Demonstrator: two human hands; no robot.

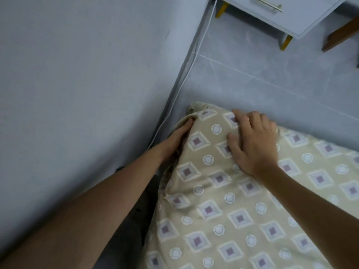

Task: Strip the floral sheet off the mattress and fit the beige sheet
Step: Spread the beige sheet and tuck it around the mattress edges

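So we're in a small room with a pale grey painted wall (77, 74) on the left and a grey tiled floor (252, 78), looking down at the corner of a bed shoved close to that wall. The beige cotton sheet with purple-centred diamonds and white circles (223, 220) is spread over the mattress and covers everything of the bed we can see, bunching up a bit right at the corner near the wall.

Our left hand (174, 141) is down in the gap between the wall and the mattress side, fingers reaching forward along the edge with the tips touching a fold of the sheet at the corner. We can't tell whether it's actually gripping the fabric or just pushing it, since the fingers are half hidden behind the cloth. Our right hand (250, 140) sits on top of the corner, palm down, fingers spread and slightly bent, pressing on the sheet without pinching anything.

A thin white cable (191, 63) runs down along the base of the wall. Further off, across the floor, there's a white bedside cabinet with a brass bar handle and yellow legs (287, 18), and a brown wooden piece (338, 37) just beside it.
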